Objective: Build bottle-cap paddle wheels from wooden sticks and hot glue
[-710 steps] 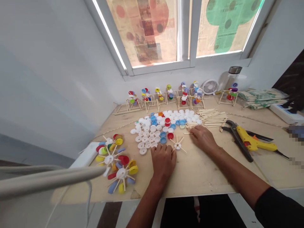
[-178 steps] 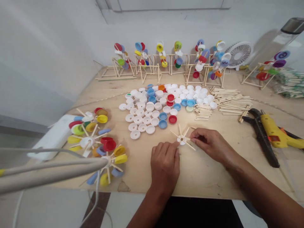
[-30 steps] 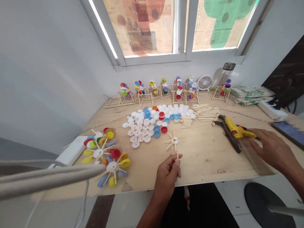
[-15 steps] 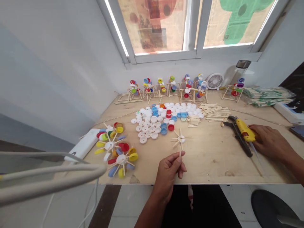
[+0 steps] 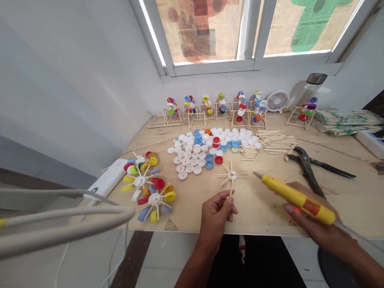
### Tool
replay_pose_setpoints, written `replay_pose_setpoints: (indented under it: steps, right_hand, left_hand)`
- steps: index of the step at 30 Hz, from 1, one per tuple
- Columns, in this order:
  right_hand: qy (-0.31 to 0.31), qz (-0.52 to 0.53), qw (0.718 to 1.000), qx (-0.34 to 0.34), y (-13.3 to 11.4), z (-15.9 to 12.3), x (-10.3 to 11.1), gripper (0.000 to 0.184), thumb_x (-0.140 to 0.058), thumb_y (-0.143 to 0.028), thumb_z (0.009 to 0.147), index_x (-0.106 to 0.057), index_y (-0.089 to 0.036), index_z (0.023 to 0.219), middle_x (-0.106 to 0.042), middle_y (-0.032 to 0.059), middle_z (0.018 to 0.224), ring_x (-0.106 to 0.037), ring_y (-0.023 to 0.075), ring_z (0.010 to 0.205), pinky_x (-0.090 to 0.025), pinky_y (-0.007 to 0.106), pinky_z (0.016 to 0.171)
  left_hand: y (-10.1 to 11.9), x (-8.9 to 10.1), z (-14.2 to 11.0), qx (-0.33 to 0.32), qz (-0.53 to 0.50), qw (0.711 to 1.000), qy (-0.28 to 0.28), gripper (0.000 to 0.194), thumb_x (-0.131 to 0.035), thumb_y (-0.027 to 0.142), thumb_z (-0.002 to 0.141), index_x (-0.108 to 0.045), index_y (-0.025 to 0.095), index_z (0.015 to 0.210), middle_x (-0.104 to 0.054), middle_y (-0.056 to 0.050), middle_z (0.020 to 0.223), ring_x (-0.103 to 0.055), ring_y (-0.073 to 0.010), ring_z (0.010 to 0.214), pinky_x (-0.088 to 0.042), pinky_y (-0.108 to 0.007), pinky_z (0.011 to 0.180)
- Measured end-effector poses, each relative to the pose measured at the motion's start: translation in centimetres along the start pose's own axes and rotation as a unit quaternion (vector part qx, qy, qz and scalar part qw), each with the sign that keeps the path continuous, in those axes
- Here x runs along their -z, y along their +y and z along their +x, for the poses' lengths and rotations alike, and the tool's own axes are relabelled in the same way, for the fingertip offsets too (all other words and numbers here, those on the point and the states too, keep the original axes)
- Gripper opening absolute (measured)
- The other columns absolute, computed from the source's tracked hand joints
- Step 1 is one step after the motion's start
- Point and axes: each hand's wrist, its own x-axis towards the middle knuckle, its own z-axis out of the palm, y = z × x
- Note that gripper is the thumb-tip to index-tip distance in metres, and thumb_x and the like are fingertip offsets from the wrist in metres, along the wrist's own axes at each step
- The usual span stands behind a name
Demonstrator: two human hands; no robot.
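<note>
My left hand (image 5: 217,210) pinches a short wooden stick (image 5: 231,192) upright between thumb and fingertips, near the front of the table. Just beyond it lies a white bottle cap (image 5: 232,175) with several sticks radiating from it like spokes; the held stick's tip overlaps one spoke in view, and I cannot tell whether they touch. My right hand (image 5: 312,224) is wrapped around a yellow hot glue gun (image 5: 288,192), lifted above the table, its nozzle pointing left toward the spoked cap. A small red light glows by the thumb.
Loose bottle caps (image 5: 193,154), short sticks (image 5: 248,152) and a larger stick pile (image 5: 276,142) lie beyond. Black-handled pliers (image 5: 309,172) rest at right. Finished cap wheels (image 5: 154,200) sit at left, near a grey cable (image 5: 90,224). Framed wheels (image 5: 207,110) and a fan (image 5: 277,101) line the wall.
My right hand has picked up the glue gun from beside the pliers and brought it left. My left hand keeps its stick by the spoked cap. The view has shifted slightly.
</note>
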Motion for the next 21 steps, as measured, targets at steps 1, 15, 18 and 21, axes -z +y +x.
replay_pose_setpoints:
  steps: [1, 15, 18, 21]
  right_hand:
    - [-0.038, 0.025, 0.998, 0.037, -0.9, -0.1, -0.6, 0.023, -0.05, -0.044, 0.083, -0.058, -0.026, 0.094, -0.064, 0.0046, 0.087, -0.061, 0.0191, 0.076, -0.049, 0.029, 0.062]
    - [-0.091, 0.045, 0.978, 0.184, -2.1, -0.4, -3.3, 0.011, -0.045, -0.026, 0.089, -0.054, -0.02, 0.088, -0.059, 0.0034, 0.074, -0.053, 0.0148, 0.065, -0.039, 0.028, 0.058]
    - [-0.088, 0.033, 0.979, 0.18, -1.9, -0.5, -3.6, 0.008, -0.047, -0.024, 0.088, -0.053, -0.02, 0.086, -0.058, 0.0028, 0.072, -0.051, 0.0142, 0.064, -0.037, 0.027, 0.058]
    - [-0.079, 0.025, 0.98, 0.182, -1.7, -0.5, -3.8, 0.009, -0.047, -0.024, 0.089, -0.052, -0.019, 0.082, -0.056, 0.0018, 0.07, -0.049, 0.0134, 0.063, -0.036, 0.027, 0.057]
  left_hand:
    - [0.0, 0.0, 0.0, -0.002, 0.003, 1.0, 0.0, 0.041, -0.071, 0.04, 0.067, -0.07, 0.01, 0.095, -0.058, 0.001, 0.051, -0.041, -0.0064, 0.041, -0.034, -0.02, 0.045]
    - [0.3, 0.4, 0.0, -0.001, 0.013, 1.0, 0.012, 0.034, -0.07, 0.036, 0.067, -0.07, 0.011, 0.089, -0.058, 0.001, 0.05, -0.041, -0.0066, 0.041, -0.032, -0.02, 0.042]
    - [0.2, 0.4, 0.0, -0.002, 0.016, 1.0, 0.011, 0.033, -0.069, 0.035, 0.068, -0.069, 0.011, 0.089, -0.057, 0.001, 0.05, -0.041, -0.0064, 0.041, -0.032, -0.019, 0.042]
    - [0.3, 0.4, 0.0, -0.003, 0.019, 1.0, 0.009, 0.033, -0.069, 0.035, 0.068, -0.069, 0.011, 0.09, -0.057, 0.001, 0.05, -0.041, -0.0065, 0.041, -0.032, -0.019, 0.042]
